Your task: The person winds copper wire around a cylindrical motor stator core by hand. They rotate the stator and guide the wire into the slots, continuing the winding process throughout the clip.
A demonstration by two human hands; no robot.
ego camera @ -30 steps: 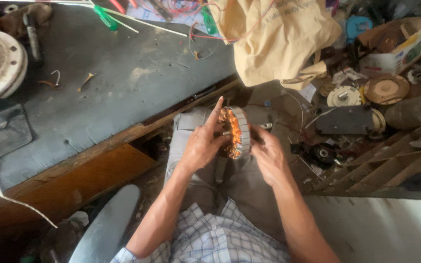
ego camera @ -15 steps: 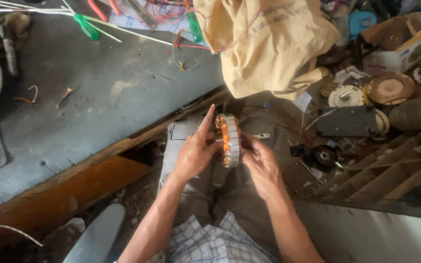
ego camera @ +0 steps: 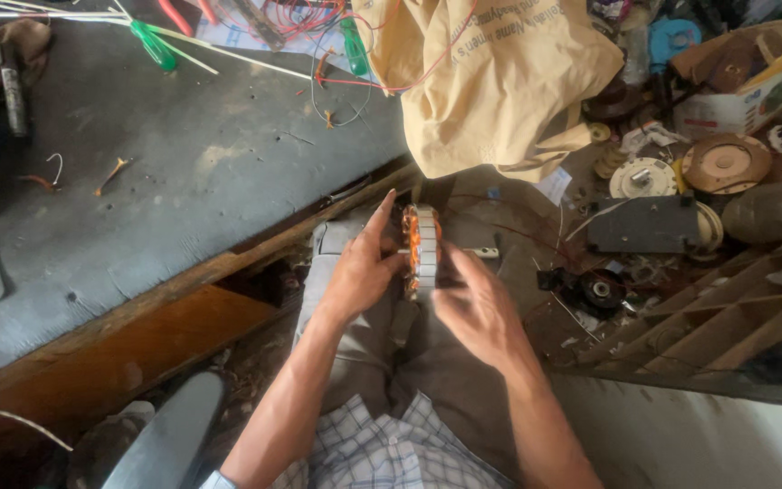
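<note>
Grey bench top [ego camera: 183,181]: seen at far left and upper left, edged by a wooden rail running diagonally toward the lap.
Bench litter: a green-handled screwdriver [ego camera: 152,45], white rods and loose wire scraps are noted on the grey surface, well apart from the hands.
Left hand [ego camera: 359,267]: placed against the left face of the stator, index finger stretched up along the rim, thumb hooked at the front edge; a closed hold on the stator is recorded.
Stator [ego camera: 421,249]: a ring with copper-orange windings and a pale laminated band, held on edge above the lap, between the two hands. Its flat faces are turned left and right, so the ring's axis lies roughly sideways across the view; the rim's long dimension runs up and down in the head view.
Right hand [ego camera: 477,308]: laid at the lower right of the stator, fingers blurred and curled toward the rim; whether it is gripped or only touched cannot be told.
Tan cloth bag [ego camera: 491,81]: slumped above the hands, on the bench edge.
Right side: round metal discs [ego camera: 644,177], a dark flat plate [ego camera: 644,226] and a cardboard box [ego camera: 744,81] are piled, near but not touching the hands.
</note>
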